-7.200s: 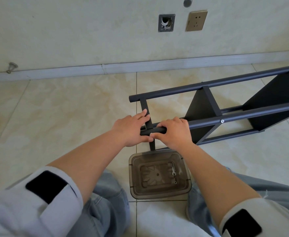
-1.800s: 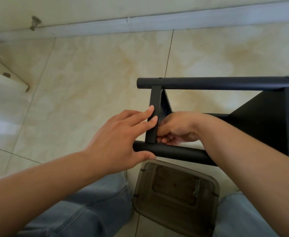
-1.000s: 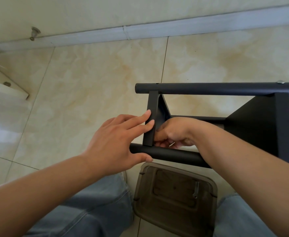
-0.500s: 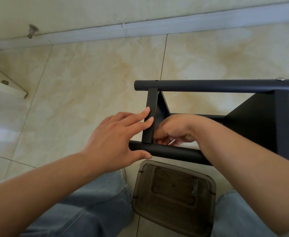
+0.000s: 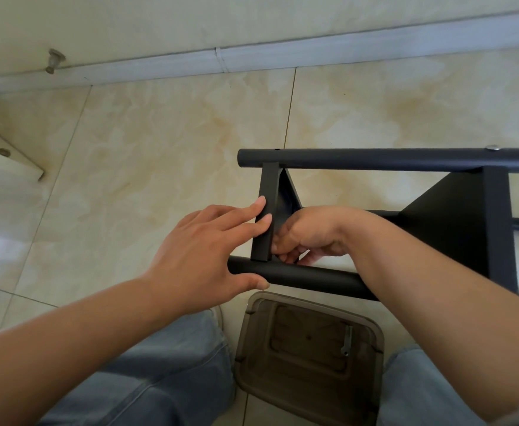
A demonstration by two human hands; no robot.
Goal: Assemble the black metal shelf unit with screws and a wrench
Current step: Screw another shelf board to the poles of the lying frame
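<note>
From the head view, the black shelf frame (image 5: 390, 159) lies on its side on the floor (image 5: 159, 149). The left hand (image 5: 202, 256) presses flat on the crossbar (image 5: 265, 216), likely steadying it. The right hand (image 5: 307, 238) curls behind it, fingers pinched; on what, I cannot tell.

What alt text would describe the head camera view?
A left hand braces a black shelf frame lying on floor tiles, while the right hand works curled fingers behind its end bar. A smoky plastic tub sits between denim-clad knees.
</note>
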